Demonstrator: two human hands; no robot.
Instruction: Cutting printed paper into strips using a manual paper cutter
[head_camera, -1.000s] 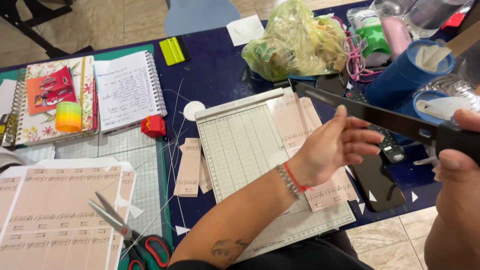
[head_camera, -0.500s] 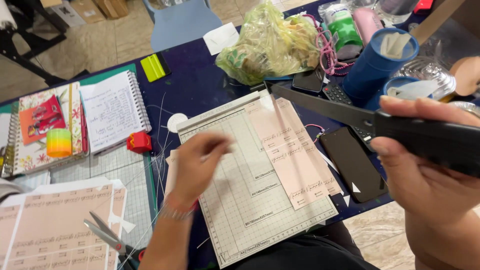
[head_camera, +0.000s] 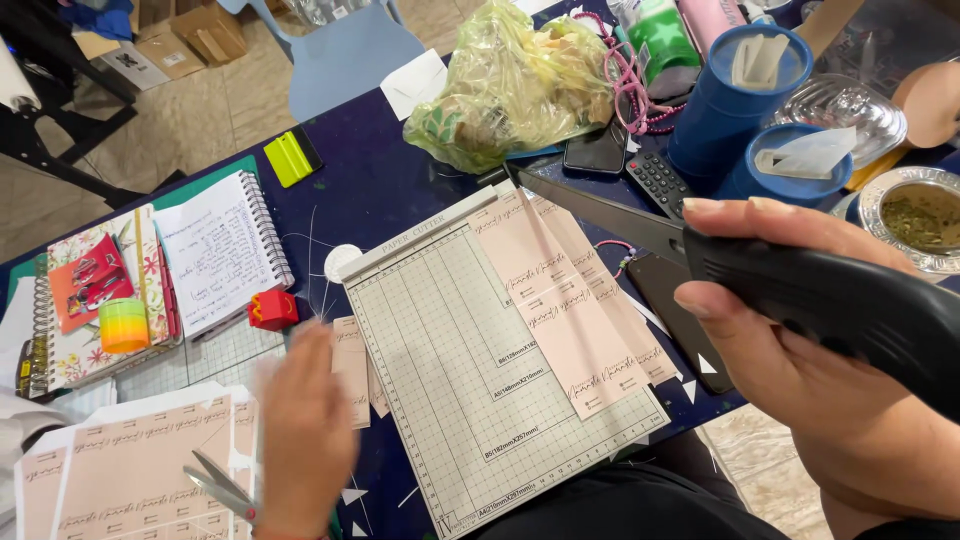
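Over at the bench's front edge, the left hand (head_camera: 300, 430) has slid off the paper cutter (head_camera: 490, 370), blurry, fingers loose and empty. Right hand (head_camera: 800, 380) stays wrapped around the raised blade handle (head_camera: 830, 300); pink strips (head_camera: 570, 300) now sit ready underneath.

1. One grey gridded paper cutter board (head_camera: 440, 370), its long black-handled blade arm (head_camera: 800, 290) lifted.
2. Two round blue cylinder tubs (head_camera: 715, 120).
3. Two open spiral notebooks (head_camera: 215, 255), one white-paged, one floral.
4. One pair of scissors (head_camera: 215, 485).
5. One black remote control (head_camera: 660, 182), one dark phone (head_camera: 597, 152).
6. One crumpled yellow-green plastic bag (head_camera: 510, 85).
7. One small red block (head_camera: 272, 309), one rainbow spring toy (head_camera: 124, 326).
8. Two bare hands: left hand (head_camera: 300, 430), right hand (head_camera: 800, 370).
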